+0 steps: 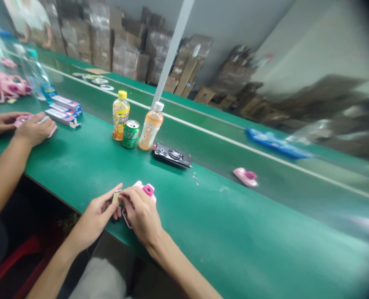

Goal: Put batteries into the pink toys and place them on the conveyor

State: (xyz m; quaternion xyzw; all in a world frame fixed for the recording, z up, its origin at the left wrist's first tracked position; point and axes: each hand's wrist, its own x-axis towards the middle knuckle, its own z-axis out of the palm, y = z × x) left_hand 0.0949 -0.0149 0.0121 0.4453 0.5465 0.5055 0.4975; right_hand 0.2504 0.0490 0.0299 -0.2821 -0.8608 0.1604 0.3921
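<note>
Near the table's front edge, my left hand [94, 216] is closed, with a small tan rectangular piece [116, 197] between its thumb and fingers. My right hand [142, 214] comes in from the right, its fingertips pinched together at the edge of that piece. What sits between those right fingertips is hidden. A pink toy camera [148, 190] with a magenta lens shows just beyond the right knuckles, mostly covered by the hand. Below the right fingers hangs a pale pink loop [127, 218], perhaps part of the same toy.
Beyond my hands stand a yellow-capped bottle [120, 116], a green can [130, 134], an orange drink bottle [151, 126] and a black phone-like object [172, 155]. Another pink toy [245, 176] lies on the belt. At left, a co-worker's hands [35, 129] hold a pink item near small boxes [64, 112].
</note>
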